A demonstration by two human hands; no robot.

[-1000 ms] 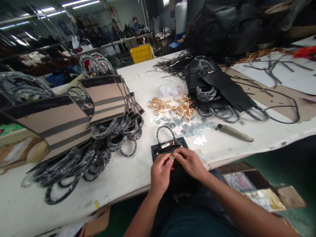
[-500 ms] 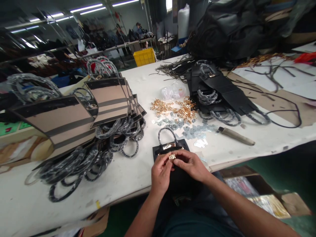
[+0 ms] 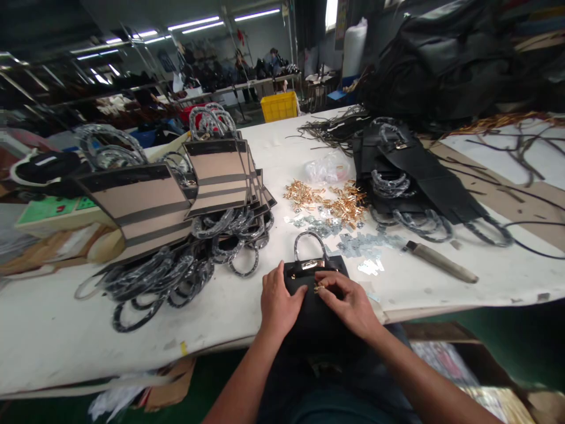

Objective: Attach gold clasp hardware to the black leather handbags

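Note:
A black bag panel [image 3: 311, 315] with one wrapped handle and a gold plate [image 3: 312, 265] near its top lies at the table's front edge and hangs over it. My left hand [image 3: 280, 300] rests on the panel's left side, thumb spread from the fingers, holding nothing. Between the thumb and fingers of my right hand [image 3: 348, 300] is a small gold metal piece [image 3: 318, 287], just below the gold plate. Beyond the bag lie gold clips [image 3: 346, 203] and flat silver plates [image 3: 364, 242].
Stacked beige-backed panels [image 3: 150, 197] with wrapped handles fill the left. Black panels [image 3: 419, 171] lie at the right behind a grey-handled tool [image 3: 441, 262]. A clear plastic bag [image 3: 329, 167] sits behind the clips. Far back stands a yellow crate [image 3: 279, 107].
My left hand has let go of the gold piece and come down on the panel's left side. My right hand keeps the piece. The view has turned slightly left.

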